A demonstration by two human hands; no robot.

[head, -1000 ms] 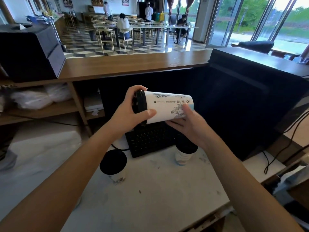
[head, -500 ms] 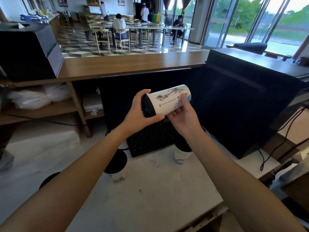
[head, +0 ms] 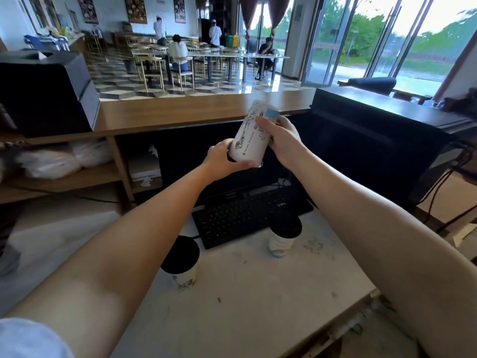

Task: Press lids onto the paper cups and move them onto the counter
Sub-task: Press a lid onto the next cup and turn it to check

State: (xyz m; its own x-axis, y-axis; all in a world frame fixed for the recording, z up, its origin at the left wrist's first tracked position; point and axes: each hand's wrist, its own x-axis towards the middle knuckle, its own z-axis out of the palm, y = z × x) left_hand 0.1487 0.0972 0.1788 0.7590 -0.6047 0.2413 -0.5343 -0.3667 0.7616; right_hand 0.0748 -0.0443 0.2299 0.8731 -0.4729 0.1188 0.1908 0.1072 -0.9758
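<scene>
Two-handed on the cup (head: 251, 135) — left hand (head: 224, 160) curled under lidded low end, right hand (head: 281, 140) clasping upper side — arms outstretched.

- left hand (head: 224, 161): fingers and thumb curled round cup's (head: 249, 135) lower end
- right hand (head: 281, 140): grips cup's upper end
- left forearm (head: 144, 228), right forearm (head: 361, 202): stretched forward

Desk (head: 258, 313) near half open, left lidded cup (head: 180, 259) and right lidded cup (head: 282, 236) standing mid-desk with a gap between, keyboard (head: 245, 218) along far edge, black monitor (head: 361, 156) walling far right corner, wooden counter (head: 180, 112) middle free, black box (head: 46, 94) filling its left end
</scene>
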